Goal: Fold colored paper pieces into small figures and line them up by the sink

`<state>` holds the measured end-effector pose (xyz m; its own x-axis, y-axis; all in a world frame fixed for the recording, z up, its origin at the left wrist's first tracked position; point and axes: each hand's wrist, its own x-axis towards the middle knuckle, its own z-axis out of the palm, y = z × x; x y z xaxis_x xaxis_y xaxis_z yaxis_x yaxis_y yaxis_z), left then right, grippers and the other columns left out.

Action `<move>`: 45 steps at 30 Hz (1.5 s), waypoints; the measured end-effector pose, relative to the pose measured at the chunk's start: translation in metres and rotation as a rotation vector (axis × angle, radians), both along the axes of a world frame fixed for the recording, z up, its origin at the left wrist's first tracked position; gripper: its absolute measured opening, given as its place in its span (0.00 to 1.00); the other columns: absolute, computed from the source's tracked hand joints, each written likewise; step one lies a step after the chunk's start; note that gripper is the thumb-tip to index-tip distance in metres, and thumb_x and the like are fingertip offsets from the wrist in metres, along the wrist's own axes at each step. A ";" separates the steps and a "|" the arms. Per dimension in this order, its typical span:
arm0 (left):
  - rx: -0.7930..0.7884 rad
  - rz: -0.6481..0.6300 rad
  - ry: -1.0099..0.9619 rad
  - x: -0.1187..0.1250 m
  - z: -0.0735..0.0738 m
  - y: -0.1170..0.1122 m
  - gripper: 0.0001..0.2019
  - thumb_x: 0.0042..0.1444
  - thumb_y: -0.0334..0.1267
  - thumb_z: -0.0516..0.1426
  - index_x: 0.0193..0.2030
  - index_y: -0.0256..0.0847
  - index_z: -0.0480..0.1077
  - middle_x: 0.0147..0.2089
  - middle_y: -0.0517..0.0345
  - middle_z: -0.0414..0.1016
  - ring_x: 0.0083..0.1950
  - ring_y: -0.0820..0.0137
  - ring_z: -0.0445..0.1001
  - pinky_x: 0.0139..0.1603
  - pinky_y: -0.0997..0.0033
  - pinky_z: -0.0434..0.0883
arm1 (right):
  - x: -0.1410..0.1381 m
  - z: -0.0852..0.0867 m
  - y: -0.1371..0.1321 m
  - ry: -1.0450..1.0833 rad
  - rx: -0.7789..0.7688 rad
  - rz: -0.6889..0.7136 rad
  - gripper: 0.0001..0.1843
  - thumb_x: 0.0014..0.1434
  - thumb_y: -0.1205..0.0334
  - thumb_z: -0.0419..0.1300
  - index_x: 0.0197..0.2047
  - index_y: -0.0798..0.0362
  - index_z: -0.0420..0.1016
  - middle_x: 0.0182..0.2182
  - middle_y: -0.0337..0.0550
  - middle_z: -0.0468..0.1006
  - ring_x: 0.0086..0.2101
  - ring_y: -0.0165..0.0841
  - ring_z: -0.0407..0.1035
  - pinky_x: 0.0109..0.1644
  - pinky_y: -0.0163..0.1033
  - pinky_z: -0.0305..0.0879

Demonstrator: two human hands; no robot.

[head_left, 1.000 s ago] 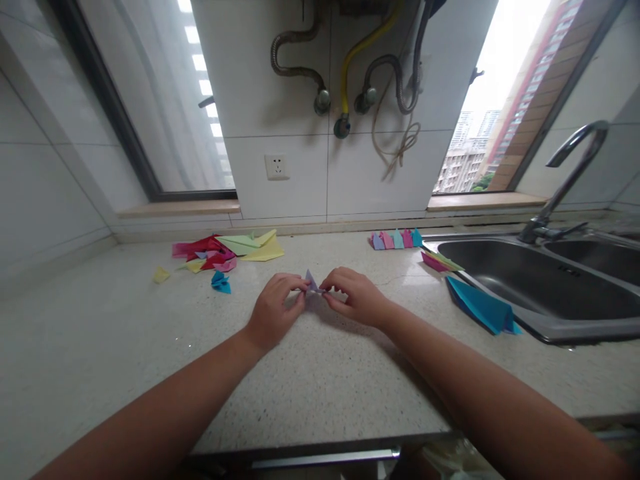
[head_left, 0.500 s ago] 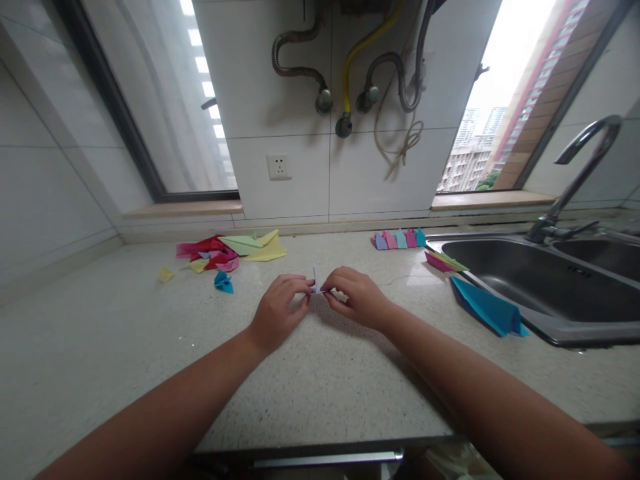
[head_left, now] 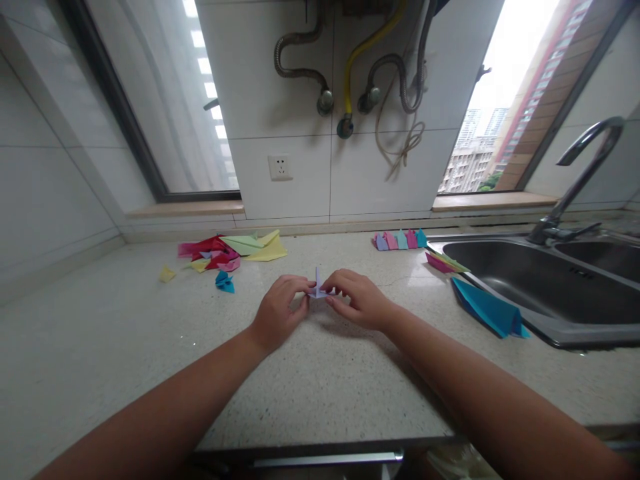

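Note:
A small folded lilac paper (head_left: 318, 291) sits just above the counter in front of me, with a thin flap standing upright at its middle. My left hand (head_left: 281, 305) pinches its left edge between thumb and fingers. On the opposite side, my right hand (head_left: 356, 298) has closed fingers on the right part of the paper, thumb below and index finger near the upright flap. The fingers partly hide the paper's outer ends.
Left on the counter (head_left: 320, 393) lie a heap of folded papers (head_left: 215, 255), a small blue folded paper (head_left: 225, 282) and a yellow piece (head_left: 167, 274). Several small folded papers (head_left: 400, 240) stand in a row at the back. A blue paper plane (head_left: 487, 310) rests beside the sink (head_left: 540, 327).
The right fingers have shifted slightly on the lilac paper, and more of its flat part shows between the hands. My left hand has hardly moved.

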<state>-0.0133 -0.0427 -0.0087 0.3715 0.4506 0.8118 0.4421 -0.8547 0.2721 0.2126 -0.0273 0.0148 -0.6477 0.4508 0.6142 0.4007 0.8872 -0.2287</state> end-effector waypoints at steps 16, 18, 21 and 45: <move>0.015 0.082 -0.054 0.002 -0.002 0.001 0.15 0.59 0.29 0.57 0.53 0.43 0.66 0.54 0.49 0.72 0.57 0.62 0.69 0.59 0.54 0.67 | 0.000 -0.001 0.005 0.069 0.004 -0.060 0.05 0.64 0.65 0.56 0.42 0.51 0.73 0.35 0.43 0.74 0.35 0.32 0.67 0.39 0.38 0.64; -0.034 0.133 -0.136 0.001 -0.005 0.004 0.18 0.59 0.30 0.57 0.56 0.43 0.64 0.55 0.47 0.70 0.58 0.61 0.68 0.58 0.54 0.68 | 0.000 0.000 0.005 0.192 -0.068 -0.085 0.04 0.64 0.64 0.56 0.40 0.51 0.72 0.36 0.44 0.73 0.35 0.32 0.67 0.37 0.37 0.65; -0.140 0.140 -0.155 0.000 -0.010 0.010 0.18 0.60 0.30 0.55 0.56 0.43 0.64 0.54 0.48 0.69 0.57 0.62 0.68 0.55 0.56 0.70 | 0.000 -0.003 0.011 0.411 -0.249 -0.110 0.03 0.63 0.62 0.58 0.40 0.51 0.71 0.35 0.44 0.74 0.34 0.32 0.68 0.37 0.38 0.66; -0.379 -0.111 0.329 0.002 -0.012 0.007 0.19 0.57 0.37 0.59 0.55 0.41 0.68 0.51 0.46 0.76 0.51 0.59 0.75 0.53 0.55 0.72 | 0.007 -0.021 0.036 0.741 -0.861 -0.091 0.15 0.56 0.59 0.60 0.47 0.53 0.74 0.40 0.46 0.77 0.37 0.33 0.71 0.37 0.38 0.68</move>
<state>-0.0117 -0.0359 -0.0204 0.6422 0.6338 0.4311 0.4684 -0.7697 0.4337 0.2193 0.0090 -0.0062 -0.1976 0.9347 0.2955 -0.0322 0.2951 -0.9549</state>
